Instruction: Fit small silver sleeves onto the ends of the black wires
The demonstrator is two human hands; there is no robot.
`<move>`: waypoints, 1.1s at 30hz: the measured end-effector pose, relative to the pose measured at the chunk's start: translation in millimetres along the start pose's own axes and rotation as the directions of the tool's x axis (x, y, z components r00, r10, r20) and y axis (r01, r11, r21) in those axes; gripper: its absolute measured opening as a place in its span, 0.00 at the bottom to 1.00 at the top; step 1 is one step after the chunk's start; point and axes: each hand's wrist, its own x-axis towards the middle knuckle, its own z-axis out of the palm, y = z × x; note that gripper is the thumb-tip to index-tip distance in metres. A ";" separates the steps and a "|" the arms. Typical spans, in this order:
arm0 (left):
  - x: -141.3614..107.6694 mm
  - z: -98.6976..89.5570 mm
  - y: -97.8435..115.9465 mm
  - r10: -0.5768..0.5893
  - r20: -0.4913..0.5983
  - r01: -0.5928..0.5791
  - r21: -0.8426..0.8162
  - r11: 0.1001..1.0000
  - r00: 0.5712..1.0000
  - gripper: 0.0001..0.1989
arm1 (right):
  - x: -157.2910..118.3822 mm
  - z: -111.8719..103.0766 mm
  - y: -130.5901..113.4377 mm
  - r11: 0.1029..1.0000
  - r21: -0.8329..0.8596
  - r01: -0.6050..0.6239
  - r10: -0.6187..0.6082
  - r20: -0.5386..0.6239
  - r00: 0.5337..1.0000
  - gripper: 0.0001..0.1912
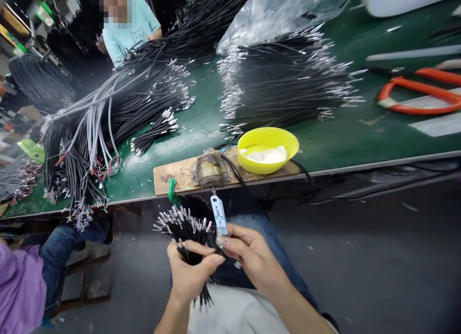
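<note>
My left hand [192,269] is wrapped round a bundle of black cables [185,228], their stripped silvery ends fanned out above the fist and other ends hanging below it. Beside it my right hand [247,257] is closed in a pinch, with the silvery end of a cable [220,242] at its fingertips. Just above those fingers is a light blue clip [219,216], which points down from the shaft of a small, grimy motor [210,169]. Whether the right fingers also touch the clip I cannot tell. The motor sits on a wooden board [167,178] at the table edge.
A yellow bowl [268,166] with white material stands on the board, near a green hook-shaped piece [173,192]. Stacked black cables [281,84] and grey cables [103,108] cover the green table [342,137]. Orange-handled scissors [414,91] lie right. A co-worker [131,31] sits opposite; another person's purple sleeve [21,286] shows left.
</note>
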 end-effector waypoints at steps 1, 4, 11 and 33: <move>0.2 -0.3 -1.9 0.016 0.009 -0.016 0.003 1.000 1.000 0.08 | 0.1 -0.9 1.1 1.000 -0.009 -0.002 0.002 0.006 1.000 0.12; 0.2 -1.3 -7.5 0.043 0.029 -0.043 -0.004 0.999 0.999 0.08 | 0.0 -3.6 4.9 1.000 -0.031 -0.005 0.005 -0.001 1.000 0.13; -3.9 0.2 -1.1 -0.026 -0.018 0.026 -0.010 1.000 1.000 0.10 | -1.3 -7.5 11.2 0.997 -0.063 0.052 -0.057 -0.080 0.995 0.14; -3.1 4.9 5.5 -0.226 0.110 0.233 -0.061 0.971 0.968 0.18 | -11.4 -14.0 3.0 0.763 -0.363 0.535 -0.537 0.105 0.837 0.02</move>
